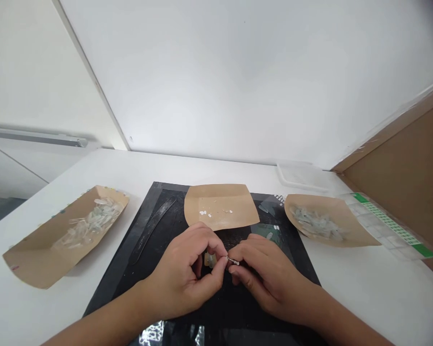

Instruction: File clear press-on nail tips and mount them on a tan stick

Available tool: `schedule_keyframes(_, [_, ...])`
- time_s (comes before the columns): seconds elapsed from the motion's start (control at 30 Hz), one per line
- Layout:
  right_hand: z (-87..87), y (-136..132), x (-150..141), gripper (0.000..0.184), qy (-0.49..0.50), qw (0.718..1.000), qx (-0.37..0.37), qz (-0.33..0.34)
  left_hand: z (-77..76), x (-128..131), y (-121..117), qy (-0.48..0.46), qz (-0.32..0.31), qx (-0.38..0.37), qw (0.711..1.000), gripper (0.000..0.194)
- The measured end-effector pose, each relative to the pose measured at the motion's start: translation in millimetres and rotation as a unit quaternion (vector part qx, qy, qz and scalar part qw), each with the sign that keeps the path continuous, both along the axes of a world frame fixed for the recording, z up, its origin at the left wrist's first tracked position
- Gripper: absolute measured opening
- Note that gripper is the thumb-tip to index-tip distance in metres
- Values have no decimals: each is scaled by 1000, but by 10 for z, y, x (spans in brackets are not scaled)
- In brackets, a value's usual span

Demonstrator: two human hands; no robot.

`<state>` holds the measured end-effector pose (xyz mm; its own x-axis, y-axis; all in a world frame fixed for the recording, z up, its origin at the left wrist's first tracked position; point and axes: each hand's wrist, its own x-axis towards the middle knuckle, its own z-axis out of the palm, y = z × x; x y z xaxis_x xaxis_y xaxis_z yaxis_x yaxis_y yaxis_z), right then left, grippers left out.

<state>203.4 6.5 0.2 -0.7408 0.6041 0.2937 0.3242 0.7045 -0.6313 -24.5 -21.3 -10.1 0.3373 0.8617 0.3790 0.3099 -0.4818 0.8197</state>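
My left hand (pixel 191 269) is closed in a pinch, its thumb and index fingertips pressed together; what they grip is too small to make out. Close against it, my right hand (pixel 267 274) pinches a small, thin silvery piece (pixel 233 261) between thumb and fingers. One end of that piece reaches the left fingertips. Both hands are just above a black mat (pixel 231 307). A small tan piece with something pale on it (pixel 210 261) shows partly behind my left fingers. Beyond the hands lies a brown card tray (pixel 220 192) with a few tiny white bits (pixel 203 212).
At left, a long brown card tray (pixel 39 254) holds many clear plastic pieces (pixel 94 223). Another card tray (pixel 361 235) at right holds similar pieces (pixel 317 223), beside a clear compartment box (pixel 389 226). A dark curved strip (pixel 153 228) lies on the mat. White walls stand behind.
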Motion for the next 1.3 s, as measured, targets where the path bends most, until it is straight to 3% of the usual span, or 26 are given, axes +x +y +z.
schedule_keyframes(0.2, [21,-34,6,10,-39,999,-10,-14,-33,10,-7,7,4,-30,1000,5])
schedule_keyframes(0.37, [42,-54,0,15,-15,999,-42,-11,-23,13,-14,11,5,-33,999,5])
schedule_keyframes(0.67, [26,-23,-10,9,6,998,56,-28,7,13,-14,-5,1,6,1000,10])
schedule_keyframes(0.87, [-4,2,4,7,4,996,79,-38,53,-6,-21,-13,-17,32,999,18])
schedule_keyframes(1.3, [5,-16,-22,12,-12,988,148,-48,-3,-13,14,16,0,86,996,22])
